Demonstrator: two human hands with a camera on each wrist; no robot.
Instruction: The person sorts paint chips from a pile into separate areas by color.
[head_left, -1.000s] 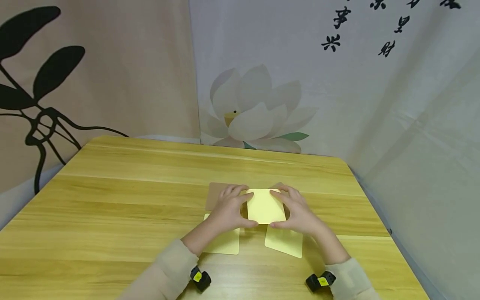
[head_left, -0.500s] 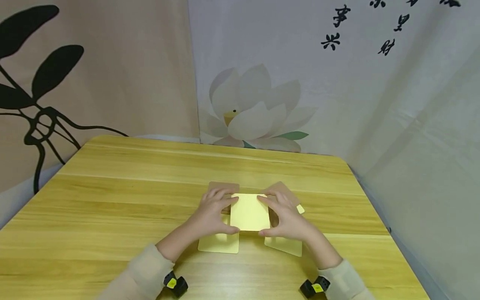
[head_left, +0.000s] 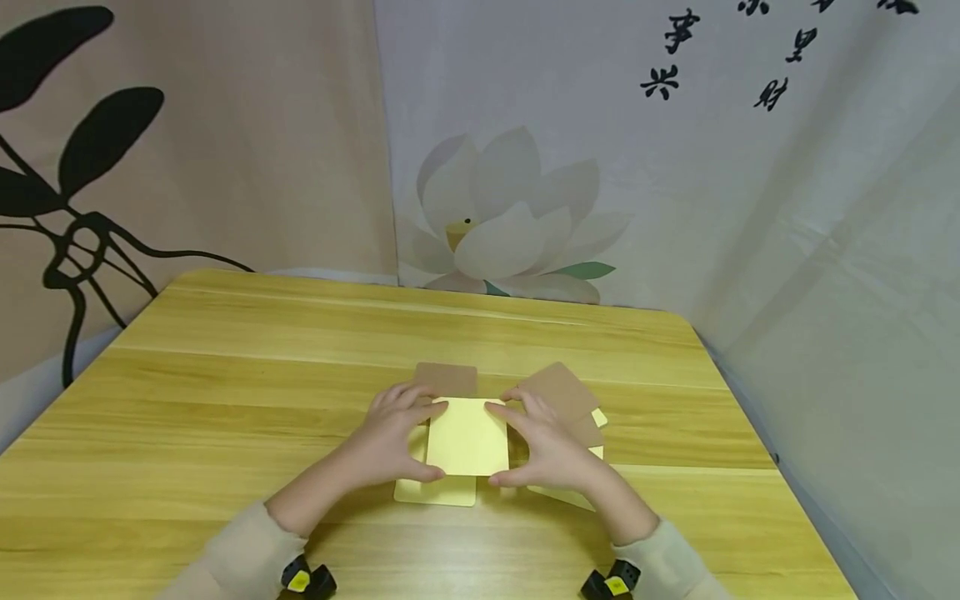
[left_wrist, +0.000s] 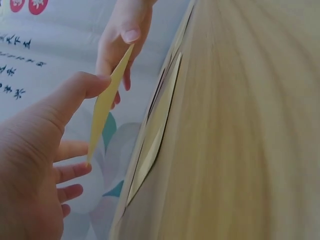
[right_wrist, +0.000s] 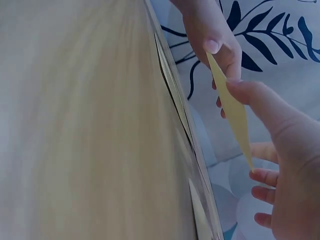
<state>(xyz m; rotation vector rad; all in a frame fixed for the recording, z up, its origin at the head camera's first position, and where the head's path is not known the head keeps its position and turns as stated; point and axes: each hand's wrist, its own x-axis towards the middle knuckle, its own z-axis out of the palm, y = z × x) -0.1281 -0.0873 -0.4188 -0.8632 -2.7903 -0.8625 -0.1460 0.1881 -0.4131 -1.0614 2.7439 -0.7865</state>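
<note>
A square pale yellow card [head_left: 468,437] is held flat above the table between both hands. My left hand [head_left: 382,442] pinches its left side, thumb at the near corner and fingers at the far one. My right hand [head_left: 546,446] grips the right side in the same way. In both wrist views the card shows nearly edge-on, apart from the table. Below it lies another yellow card [head_left: 435,493], partly covered from sight. A brown card [head_left: 447,379] lies behind it on the left. To the right are a tilted brown card [head_left: 558,392] and a second brown card [head_left: 587,432], partly hidden by my hand.
Beneath the right hand a yellow card [head_left: 564,497] shows in part, and a yellow corner [head_left: 600,417] peeks from under the brown cards. The wooden table [head_left: 225,400] ends at curtains [head_left: 847,217] with printed flowers and characters behind and to the right.
Both hands have carried the yellow card left and slightly nearer, from between the two groups to over the left one. The brown cards on the right have come into fuller view.
</note>
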